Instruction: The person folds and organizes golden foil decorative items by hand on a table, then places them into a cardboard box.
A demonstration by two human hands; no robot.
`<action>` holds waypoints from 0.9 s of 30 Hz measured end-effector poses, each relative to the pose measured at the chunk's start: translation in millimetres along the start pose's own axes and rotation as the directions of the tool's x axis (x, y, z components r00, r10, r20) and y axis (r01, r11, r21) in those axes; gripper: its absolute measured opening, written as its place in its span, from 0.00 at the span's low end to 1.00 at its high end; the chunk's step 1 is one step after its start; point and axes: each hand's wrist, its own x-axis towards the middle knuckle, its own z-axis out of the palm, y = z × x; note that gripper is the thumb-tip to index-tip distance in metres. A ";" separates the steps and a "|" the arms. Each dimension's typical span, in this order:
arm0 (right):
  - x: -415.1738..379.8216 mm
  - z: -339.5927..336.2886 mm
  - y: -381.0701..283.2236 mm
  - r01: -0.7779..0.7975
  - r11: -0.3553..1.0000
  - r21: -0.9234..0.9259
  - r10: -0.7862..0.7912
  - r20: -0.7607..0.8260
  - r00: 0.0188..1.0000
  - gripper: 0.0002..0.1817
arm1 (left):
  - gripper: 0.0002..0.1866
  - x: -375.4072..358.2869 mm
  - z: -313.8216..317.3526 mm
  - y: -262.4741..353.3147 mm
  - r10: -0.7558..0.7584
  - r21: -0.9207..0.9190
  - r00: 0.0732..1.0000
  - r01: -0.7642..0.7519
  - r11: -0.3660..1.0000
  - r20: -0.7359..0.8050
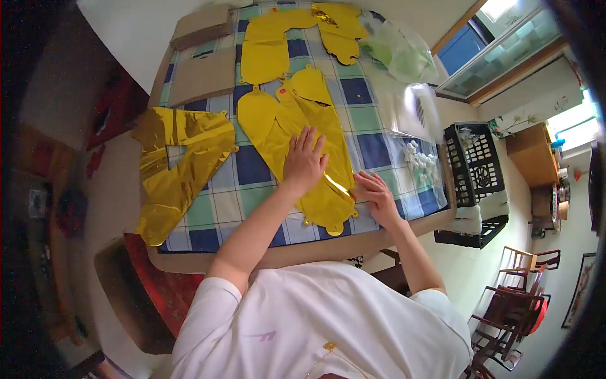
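A flat, uninflated gold foil balloon (322,123) lies in the middle of the checked tablecloth, with a small red mark near its top. My left hand (306,163) rests palm down on it, fingers stretched out and slightly apart. At the balloon's lower right edge is my right hand (377,194), its fingers bent and closed on the foil. A bright crease in the foil runs between the two hands. To the left lies another gold foil balloon (189,165), hanging partly past the table's edge. More gold foil (265,54) is spread at the far side.
Pieces of brown cardboard (205,76) lie at the far left of the table. A clear plastic bag with green in it (404,54) and a cluster of small white pieces (420,161) are on the right. Beside the table stands a black plastic crate (476,164). Wooden chairs (514,303) are farther right.
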 end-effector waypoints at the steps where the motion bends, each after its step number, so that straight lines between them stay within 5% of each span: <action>1: -4.4 -3.0 -4.9 -0.001 1.000 0.014 0.001 0.005 1.000 0.26 | 0.25 0.0 -0.1 -0.3 0.002 0.003 1.000 -0.002 1.000 -0.001; 5: -12.0 -16.7 3.1 -0.023 0.993 0.117 0.013 0.092 0.996 0.22 | 0.25 1.8 -0.2 -0.5 -0.006 -0.006 1.000 0.006 1.000 0.010; 8: 18.7 -14.6 -3.9 -0.218 0.955 0.202 0.225 -0.016 0.974 0.22 | 0.25 1.7 0.5 0.0 -0.008 -0.017 1.000 0.009 1.000 0.027; 15: 154.8 32.7 11.5 -0.104 0.992 -0.074 0.074 -0.336 0.939 0.22 | 0.26 0.7 -0.2 2.0 -0.047 -0.024 0.995 0.049 0.999 0.088; 19: 202.9 66.5 33.2 -0.116 0.928 -0.355 0.021 -0.261 0.965 0.24 | 0.26 0.7 -5.9 1.0 -0.029 -0.004 0.995 0.029 1.000 0.099; 22: 209.8 70.8 36.4 -0.144 0.892 -0.429 0.063 -0.196 0.978 0.24 | 0.25 2.1 -3.0 -6.6 -0.067 -0.183 0.995 0.080 0.980 0.077; 25: 204.6 74.0 39.3 -0.123 0.907 -0.403 0.035 -0.218 0.975 0.23 | 0.23 8.5 -4.3 -23.0 -0.199 -0.430 0.979 0.166 0.887 -0.032; 27: 204.5 75.2 37.1 -0.137 0.922 -0.363 0.055 -0.227 0.972 0.23 | 0.24 17.4 -10.2 -41.7 -0.261 -0.329 0.941 0.181 0.927 -0.216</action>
